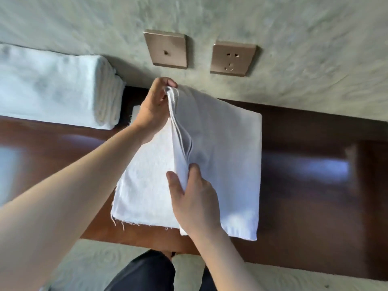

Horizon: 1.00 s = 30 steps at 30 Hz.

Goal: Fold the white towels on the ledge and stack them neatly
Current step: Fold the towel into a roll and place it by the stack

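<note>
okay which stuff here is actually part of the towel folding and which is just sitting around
Part of the job:
white towel being folded, pinched at its edge by the left hand and the right hand
stack of folded towels
wooden ledge

Just there:
two wall plates: switch plate, socket plate

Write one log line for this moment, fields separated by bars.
left hand: pinching far towel edge | right hand: pinching near edge | fold: halfway | stack: left on ledge
</note>
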{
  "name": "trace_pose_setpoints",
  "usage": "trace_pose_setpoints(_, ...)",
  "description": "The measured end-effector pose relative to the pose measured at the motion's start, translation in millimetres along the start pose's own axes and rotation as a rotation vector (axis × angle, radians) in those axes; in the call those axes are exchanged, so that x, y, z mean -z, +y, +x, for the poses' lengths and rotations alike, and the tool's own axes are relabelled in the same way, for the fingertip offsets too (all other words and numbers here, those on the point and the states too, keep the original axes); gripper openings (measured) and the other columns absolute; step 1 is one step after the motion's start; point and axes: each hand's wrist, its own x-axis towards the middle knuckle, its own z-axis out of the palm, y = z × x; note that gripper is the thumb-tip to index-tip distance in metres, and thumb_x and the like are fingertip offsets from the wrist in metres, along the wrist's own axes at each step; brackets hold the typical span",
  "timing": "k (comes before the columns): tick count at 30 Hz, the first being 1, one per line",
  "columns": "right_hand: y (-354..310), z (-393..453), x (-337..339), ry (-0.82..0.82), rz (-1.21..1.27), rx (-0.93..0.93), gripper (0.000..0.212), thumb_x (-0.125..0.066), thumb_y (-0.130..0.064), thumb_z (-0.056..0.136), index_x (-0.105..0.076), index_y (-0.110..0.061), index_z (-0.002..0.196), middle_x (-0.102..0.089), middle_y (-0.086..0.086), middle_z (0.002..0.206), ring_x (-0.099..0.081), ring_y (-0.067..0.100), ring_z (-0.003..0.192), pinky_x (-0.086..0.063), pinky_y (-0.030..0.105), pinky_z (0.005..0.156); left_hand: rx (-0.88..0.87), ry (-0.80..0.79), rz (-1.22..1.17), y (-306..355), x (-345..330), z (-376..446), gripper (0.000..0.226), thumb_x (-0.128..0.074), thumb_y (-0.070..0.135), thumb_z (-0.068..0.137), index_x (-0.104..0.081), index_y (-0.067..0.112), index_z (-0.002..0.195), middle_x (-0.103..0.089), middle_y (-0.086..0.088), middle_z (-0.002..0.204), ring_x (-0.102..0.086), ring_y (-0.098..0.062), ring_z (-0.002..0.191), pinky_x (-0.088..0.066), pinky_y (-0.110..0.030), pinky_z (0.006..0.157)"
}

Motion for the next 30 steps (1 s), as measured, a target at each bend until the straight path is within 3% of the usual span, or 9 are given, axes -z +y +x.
trace_pose_setpoints(3,-44.0,13.8,-40.9,-0.046,-0.032,0.026,0.042,-0.032,-0.057,0.103,-0.043,-0.021,0.120,-0.066,0.001,0.107,-0.064,0.024,0.094,-0.032,0.023,0.061,0.112,0.145,-0.004,-17.3,58.2,3.7,0.029,-0.052,0.009,0.093,-0.058,0.037,0.100,-0.060,0.005,0.087,-0.055,-0.013,0.077,-0.049,-0.032,0.070)
trace_pose_setpoints(5,-60.0,23.5,-71.6,-0.070,-0.096,0.005,0.040,-0.033,-0.051,0.104,-0.040,-0.018,0.124,-0.066,0.007,0.117,-0.065,0.031,0.105,-0.040,0.033,0.071,0.275,0.228,0.051,-33.4,86.5,7.6,0.036,-0.054,0.017,0.089,-0.061,0.043,0.113,-0.066,0.006,0.091,-0.061,-0.017,0.083,-0.052,-0.033,0.073)
trace_pose_setpoints(7,-68.5,30.8,-102.6,-0.112,-0.135,-0.043,0.037,-0.035,-0.044,0.105,-0.039,-0.015,0.127,-0.065,0.010,0.120,-0.065,0.034,0.107,-0.047,0.038,0.079,0.405,0.263,0.042,-47.0,102.8,8.2,0.050,-0.058,0.036,0.079,-0.052,0.058,0.123,-0.069,0.004,0.114,-0.065,-0.021,0.101,-0.054,-0.039,0.091)
trace_pose_setpoints(9,-71.0,33.1,-125.0,-0.166,-0.112,-0.058,0.037,-0.038,-0.039,0.105,-0.039,-0.014,0.132,-0.066,0.011,0.120,-0.065,0.033,0.108,-0.050,0.038,0.083,0.438,0.198,0.200,-56.3,104.3,-2.4,0.057,-0.055,0.039,0.090,-0.040,0.048,0.145,-0.056,0.003,0.138,-0.056,-0.022,0.121,-0.043,-0.033,0.105)
trace_pose_setpoints(14,-55.5,37.4,-126.3,-0.221,-0.016,0.078,0.031,-0.039,-0.039,0.105,-0.054,-0.018,0.123,-0.071,0.004,0.106,-0.066,0.024,0.101,-0.043,0.031,0.075,0.183,-0.076,0.613,-93.6,102.2,-32.9,0.091,-0.067,0.016,0.093,-0.008,0.013,0.161,-0.019,-0.014,0.166,-0.025,-0.033,0.150,-0.019,-0.025,0.115)
trace_pose_setpoints(18,-12.8,70.2,-94.9,0.230,-0.146,0.184,0.019,-0.051,-0.014,0.094,-0.067,-0.015,0.103,-0.068,0.004,0.094,-0.063,0.029,0.089,-0.045,0.036,0.073,-0.071,0.062,0.814,-107.3,92.9,-68.5,0.065,-0.056,0.012,0.092,-0.034,0.004,0.153,-0.026,-0.026,0.160,-0.028,-0.042,0.147,-0.019,-0.041,0.123)
trace_pose_setpoints(21,15.9,98.5,-77.5,0.352,-0.401,0.280,0.030,-0.059,-0.009,0.084,-0.068,-0.021,0.111,-0.063,0.003,0.111,-0.058,0.031,0.105,-0.043,0.043,0.092,-0.213,-0.038,0.833,-111.4,57.3,-121.4,0.060,-0.042,0.028,0.099,-0.037,0.001,0.152,-0.029,-0.020,0.161,-0.023,-0.039,0.151,-0.021,-0.050,0.123)
trace_pose_setpoints(25,50.2,116.6,-62.9,0.243,-0.554,0.499,0.033,-0.052,-0.022,0.098,-0.061,-0.023,0.129,-0.054,0.002,0.139,-0.047,0.030,0.133,-0.034,0.044,0.113,-0.201,-0.144,1.054,-135.0,37.9,-148.9,0.073,-0.037,0.051,0.102,-0.016,0.013,0.161,-0.010,-0.006,0.169,-0.003,-0.032,0.156,-0.011,-0.053,0.124)
trace_pose_setpoints(30,97.3,93.2,-49.7,0.212,-0.584,0.413,0.051,-0.035,-0.031,0.106,-0.036,-0.020,0.156,-0.029,0.006,0.164,-0.022,0.023,0.154,-0.023,0.049,0.123,-0.436,-0.283,1.116,-139.9,65.0,-101.7,0.073,-0.041,0.056,0.098,-0.021,0.024,0.160,-0.014,-0.004,0.168,-0.008,-0.030,0.156,-0.011,-0.053,0.124)
